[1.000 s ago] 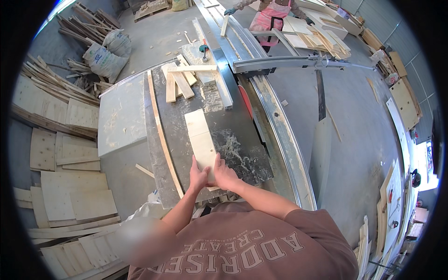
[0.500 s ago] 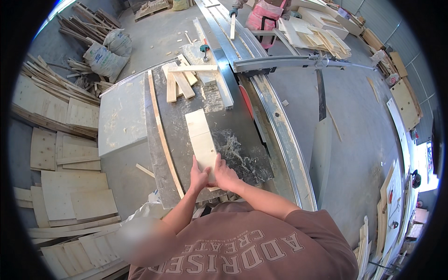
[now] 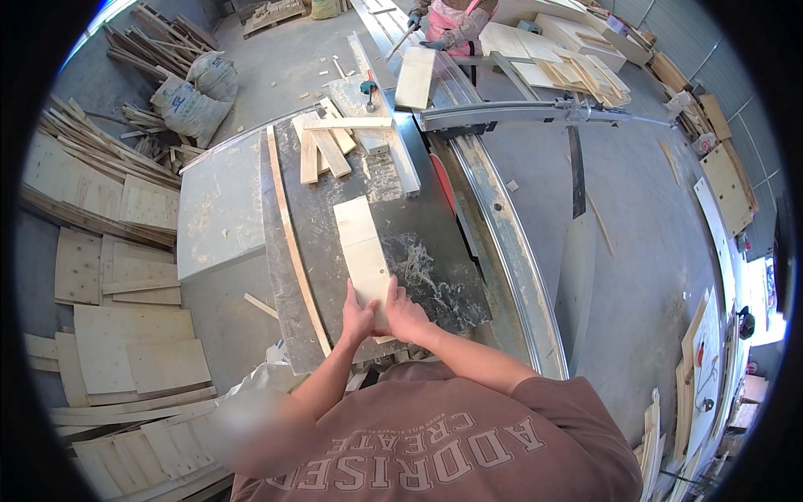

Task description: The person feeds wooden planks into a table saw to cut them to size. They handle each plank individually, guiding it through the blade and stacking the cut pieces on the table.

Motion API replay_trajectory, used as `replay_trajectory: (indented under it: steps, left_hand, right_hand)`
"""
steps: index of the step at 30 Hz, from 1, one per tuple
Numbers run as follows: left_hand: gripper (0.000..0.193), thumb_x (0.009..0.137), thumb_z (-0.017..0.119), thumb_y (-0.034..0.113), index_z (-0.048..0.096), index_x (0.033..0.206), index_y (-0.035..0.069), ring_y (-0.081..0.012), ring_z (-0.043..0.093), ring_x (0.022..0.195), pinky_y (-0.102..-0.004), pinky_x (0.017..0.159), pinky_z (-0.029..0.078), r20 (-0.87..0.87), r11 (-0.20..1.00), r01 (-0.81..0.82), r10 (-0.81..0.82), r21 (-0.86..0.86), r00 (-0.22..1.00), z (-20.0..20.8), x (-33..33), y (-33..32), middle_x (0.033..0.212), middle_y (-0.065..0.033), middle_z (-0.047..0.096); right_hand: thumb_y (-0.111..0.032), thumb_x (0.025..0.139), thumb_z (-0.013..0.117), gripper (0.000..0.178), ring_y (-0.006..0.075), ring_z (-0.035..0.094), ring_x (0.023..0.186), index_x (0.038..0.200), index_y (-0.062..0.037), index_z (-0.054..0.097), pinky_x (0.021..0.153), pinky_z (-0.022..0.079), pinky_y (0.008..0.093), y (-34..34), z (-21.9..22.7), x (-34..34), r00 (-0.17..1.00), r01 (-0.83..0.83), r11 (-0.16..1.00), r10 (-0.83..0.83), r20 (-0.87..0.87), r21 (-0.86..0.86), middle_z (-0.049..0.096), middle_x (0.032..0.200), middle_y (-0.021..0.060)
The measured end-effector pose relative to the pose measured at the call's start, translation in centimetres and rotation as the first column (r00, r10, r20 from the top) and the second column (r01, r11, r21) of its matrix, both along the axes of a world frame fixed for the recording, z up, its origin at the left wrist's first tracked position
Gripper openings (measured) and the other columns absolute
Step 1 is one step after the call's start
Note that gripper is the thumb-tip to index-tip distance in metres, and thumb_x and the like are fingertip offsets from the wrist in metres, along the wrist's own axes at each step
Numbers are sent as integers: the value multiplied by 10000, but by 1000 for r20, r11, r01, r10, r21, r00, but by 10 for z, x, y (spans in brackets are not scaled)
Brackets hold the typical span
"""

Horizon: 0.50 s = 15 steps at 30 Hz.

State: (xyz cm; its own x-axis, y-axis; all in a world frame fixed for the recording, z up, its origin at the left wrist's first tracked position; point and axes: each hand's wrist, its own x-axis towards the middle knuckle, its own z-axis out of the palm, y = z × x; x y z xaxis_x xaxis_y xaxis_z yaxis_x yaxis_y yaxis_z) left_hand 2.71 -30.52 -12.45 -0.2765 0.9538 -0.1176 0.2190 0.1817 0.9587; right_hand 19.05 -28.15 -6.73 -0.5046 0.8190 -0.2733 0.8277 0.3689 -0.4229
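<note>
A pale wooden board (image 3: pixel 366 266) lies lengthwise on the dark, dusty saw table top (image 3: pixel 447 284). A second short piece of the same width (image 3: pixel 356 220) sits in line at its far end, with a thin seam between them. My left hand (image 3: pixel 360 320) is closed on the near end of the board from the left side. My right hand (image 3: pixel 406 315) grips the same end from the right, thumb and fingers along the edge. The red saw guard or blade cover (image 3: pixel 442 182) stands to the right, beyond the boards.
Loose wood strips (image 3: pixel 322 142) lie stacked beyond the boards. A long thin strip (image 3: pixel 293 234) runs along the left. Across the saw, a person in a pink apron (image 3: pixel 456 29) holds a stick near a wooden block (image 3: pixel 415 79). A metal crosscut fence (image 3: pixel 519 113) spans the right.
The co-worker across the saw has leaned left, and a wooden block now shows by their gloved hand. My hands and the boards have hardly moved.
</note>
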Motion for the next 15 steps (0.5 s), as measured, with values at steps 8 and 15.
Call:
replay_trajectory:
  steps: [8,15]
  left_hand:
    - [934,939,739,37,198,1695,-53,-386,588,1413,-416,1183,459,-31,1000,0,-1,-12,1000,2,-3,-1,1566,-317,540]
    - [936,939,741,42,199,1697,-48,-387,585,1417,-420,1185,457,-32,999,7,-8,-31,999,9,-7,1,1568,-318,538]
  right_hand:
    - [-574,808,893,1430,499,676,1167,1600,206,-6,946,611,498,-2,4,-2,1000,6,1000,-7,-13,-3,482,1421,387]
    - [-603,783,899,1460,507,665,1183,1599,200,-6,955,609,504,0,2,-6,1000,9,1000,-9,-28,10,488,1409,385]
